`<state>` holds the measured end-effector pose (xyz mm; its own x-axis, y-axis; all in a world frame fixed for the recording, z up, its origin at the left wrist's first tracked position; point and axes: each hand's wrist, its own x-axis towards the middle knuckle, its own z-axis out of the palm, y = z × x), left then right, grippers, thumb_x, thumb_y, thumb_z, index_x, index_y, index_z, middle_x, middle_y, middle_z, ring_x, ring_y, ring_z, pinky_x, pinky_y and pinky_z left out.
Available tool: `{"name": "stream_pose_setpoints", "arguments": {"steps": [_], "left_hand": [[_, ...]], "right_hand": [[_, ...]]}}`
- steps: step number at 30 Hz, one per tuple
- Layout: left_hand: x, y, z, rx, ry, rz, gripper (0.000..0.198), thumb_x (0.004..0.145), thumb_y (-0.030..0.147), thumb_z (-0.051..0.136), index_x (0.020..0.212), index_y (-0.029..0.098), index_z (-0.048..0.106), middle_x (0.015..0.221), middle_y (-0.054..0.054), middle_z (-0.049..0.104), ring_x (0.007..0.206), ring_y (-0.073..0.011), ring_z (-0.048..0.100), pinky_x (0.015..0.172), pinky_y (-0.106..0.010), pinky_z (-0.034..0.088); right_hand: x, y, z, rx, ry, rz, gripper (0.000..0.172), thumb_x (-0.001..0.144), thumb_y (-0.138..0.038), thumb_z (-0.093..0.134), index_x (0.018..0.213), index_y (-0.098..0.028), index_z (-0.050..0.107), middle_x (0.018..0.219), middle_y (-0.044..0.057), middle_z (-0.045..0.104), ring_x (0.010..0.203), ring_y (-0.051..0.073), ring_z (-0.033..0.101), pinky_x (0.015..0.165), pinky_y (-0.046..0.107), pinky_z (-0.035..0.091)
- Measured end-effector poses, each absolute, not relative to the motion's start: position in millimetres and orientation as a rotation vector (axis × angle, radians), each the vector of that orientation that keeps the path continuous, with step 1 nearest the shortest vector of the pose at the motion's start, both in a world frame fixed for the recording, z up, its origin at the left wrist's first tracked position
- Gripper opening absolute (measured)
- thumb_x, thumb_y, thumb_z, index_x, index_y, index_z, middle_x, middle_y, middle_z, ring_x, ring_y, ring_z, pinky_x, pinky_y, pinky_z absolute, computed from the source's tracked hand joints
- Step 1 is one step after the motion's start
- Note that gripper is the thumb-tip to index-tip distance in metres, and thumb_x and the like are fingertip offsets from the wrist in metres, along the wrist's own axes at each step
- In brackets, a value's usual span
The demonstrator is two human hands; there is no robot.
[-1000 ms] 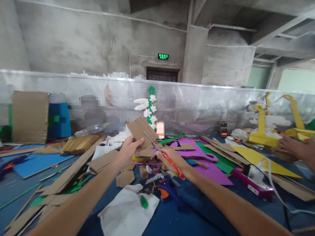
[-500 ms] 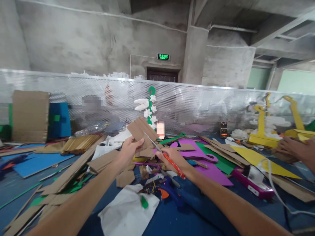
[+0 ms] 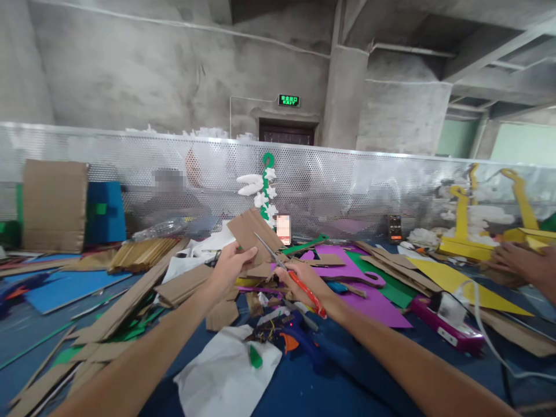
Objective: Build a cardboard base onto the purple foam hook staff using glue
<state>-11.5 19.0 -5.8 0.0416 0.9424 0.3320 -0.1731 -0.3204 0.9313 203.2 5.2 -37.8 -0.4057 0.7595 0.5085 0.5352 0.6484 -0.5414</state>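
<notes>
My left hand (image 3: pixel 229 267) pinches a piece of brown corrugated cardboard (image 3: pixel 252 231) and holds it up over the cluttered table. My right hand (image 3: pixel 302 280) is closed round the red handles of a pair of scissors (image 3: pixel 289 273). The metal blades point up and to the left, and they lie against the cardboard's right side. Both forearms reach in from the bottom of the view.
Cardboard scraps (image 3: pixel 130 301), purple sheet (image 3: pixel 347 272), yellow sheet (image 3: pixel 460 281), white paper (image 3: pixel 226 376) and a blue glue gun (image 3: pixel 304 341) litter the blue table (image 3: pixel 299 388). Another person's hand (image 3: pixel 519 262) rests at the right edge. A perforated metal screen (image 3: pixel 347 185) stands behind.
Almost nothing has moved. The cardboard and scissors have shifted very slightly in my hands; the other person's hand stays at the right.
</notes>
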Motion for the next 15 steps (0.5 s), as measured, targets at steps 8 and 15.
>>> {"name": "stream_pose_setpoints", "arguments": {"steps": [8, 15], "left_hand": [[-11, 21, -7, 1.316, 0.834, 1.451, 0.053, 0.061, 0.038, 0.092, 0.102, 0.013, 0.071, 0.097, -0.011, 0.079, 0.084, -0.0253, 0.074, 0.078, -0.038, 0.061], [-20, 33, -2, 1.248, 0.892, 1.579, 0.052, 0.065, 0.045, 0.088, 0.104, 0.016, 0.07, 0.1, -0.009, 0.078, 0.085, -0.0241, 0.073, 0.073, -0.035, 0.06]], "right_hand": [[202, 3, -40, -1.004, -2.064, 0.416, 0.057, 0.1, -0.067, 0.041, 0.073, -0.019, 0.057, 0.073, 0.002, 0.061, 0.069, 0.018, 0.057, 0.064, 0.027, 0.04], [208, 13, -37, -0.929, -2.167, 0.393, 0.06, 0.102, -0.066, 0.035, 0.071, -0.019, 0.057, 0.066, 0.001, 0.055, 0.065, 0.018, 0.053, 0.065, 0.029, 0.039]]}}
